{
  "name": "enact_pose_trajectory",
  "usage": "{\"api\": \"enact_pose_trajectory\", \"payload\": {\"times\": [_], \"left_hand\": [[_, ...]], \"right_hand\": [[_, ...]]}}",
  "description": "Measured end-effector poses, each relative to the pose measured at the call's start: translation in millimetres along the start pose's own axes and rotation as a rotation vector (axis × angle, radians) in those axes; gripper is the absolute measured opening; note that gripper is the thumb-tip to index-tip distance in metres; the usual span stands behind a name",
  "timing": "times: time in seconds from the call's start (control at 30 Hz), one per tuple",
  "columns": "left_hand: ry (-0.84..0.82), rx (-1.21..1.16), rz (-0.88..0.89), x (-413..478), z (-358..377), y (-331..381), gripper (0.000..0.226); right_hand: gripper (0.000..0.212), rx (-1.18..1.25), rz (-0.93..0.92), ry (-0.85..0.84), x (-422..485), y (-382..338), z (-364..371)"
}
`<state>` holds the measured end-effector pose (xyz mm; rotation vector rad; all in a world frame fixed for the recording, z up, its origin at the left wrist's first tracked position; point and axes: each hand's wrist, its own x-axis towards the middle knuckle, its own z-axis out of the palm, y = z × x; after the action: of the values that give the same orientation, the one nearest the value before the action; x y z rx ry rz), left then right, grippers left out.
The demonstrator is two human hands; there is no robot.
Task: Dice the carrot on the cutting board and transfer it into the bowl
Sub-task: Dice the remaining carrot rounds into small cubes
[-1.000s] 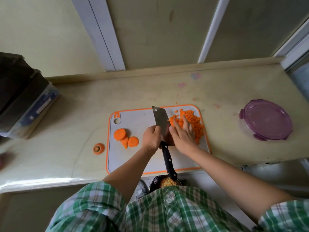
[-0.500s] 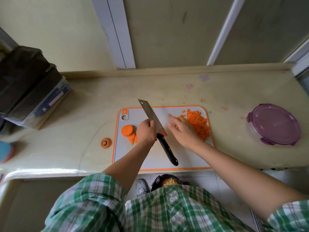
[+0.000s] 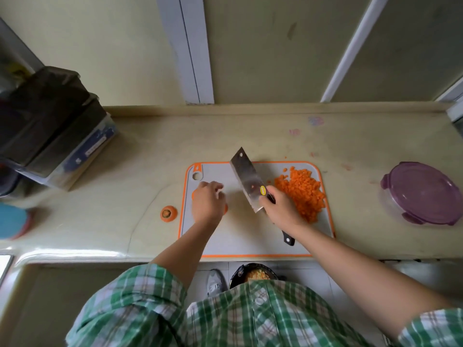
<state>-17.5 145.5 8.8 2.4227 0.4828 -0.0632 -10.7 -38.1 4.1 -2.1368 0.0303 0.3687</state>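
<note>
While the right hand [image 3: 280,209] wraps its fingers round the black handle of the broad steel cleaver [image 3: 246,180], blade slanting across the middle of the grey cutting board with the orange rim [image 3: 240,236], the left hand [image 3: 208,201] lies with bent fingers over the uncut round carrot slices [image 3: 226,208] at the board's left side; motion blur keeps me from telling whether those fingers pinch a slice or merely rest on it. Watching from afar, I judge the dicing well along: a heap of small orange carrot dice [image 3: 303,194] fills the board's right side, and a trimmed carrot top [image 3: 168,213] sits on the beige stone counter [image 3: 350,146] just off the board's left edge. Next, I reckon, the slices want steadying under the left hand, fingertips tucked back, before the blade comes down through them; only then can the lot go to the bowl. Which vessel that is I cannot say: a dark round bowl [image 3: 235,276] holding pale diced bits shows below the counter's front edge, and a clear round container with a purple clip lid [image 3: 421,194] stands well apart to the right. A yellow oval sticker [image 3: 263,190] on the blade and a white label [image 3: 94,146] on the clear plastic box [image 3: 75,160] at far left carry print too small for me to read
</note>
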Motion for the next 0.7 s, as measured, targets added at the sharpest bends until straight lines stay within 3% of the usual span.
{"api": "enact_pose_trajectory", "payload": {"times": [0.1,0.33,0.5,0.7], "left_hand": [[0.081,0.149,-0.041,5,-9,-31,0.043],[-0.158,0.233,0.052,19,-10,-62,0.067],[-0.202,0.365,0.169,30,-6,-66,0.068],[-0.177,0.250,0.041,33,-9,-64,0.058]], "right_hand": [[0.013,-0.115,0.018,-0.011,-5,12,10],[0.015,-0.231,0.079,0.015,-12,22,23],[0.013,-0.235,0.117,0.008,-10,20,22],[0.015,-0.179,0.153,0.019,-10,18,17]]}}
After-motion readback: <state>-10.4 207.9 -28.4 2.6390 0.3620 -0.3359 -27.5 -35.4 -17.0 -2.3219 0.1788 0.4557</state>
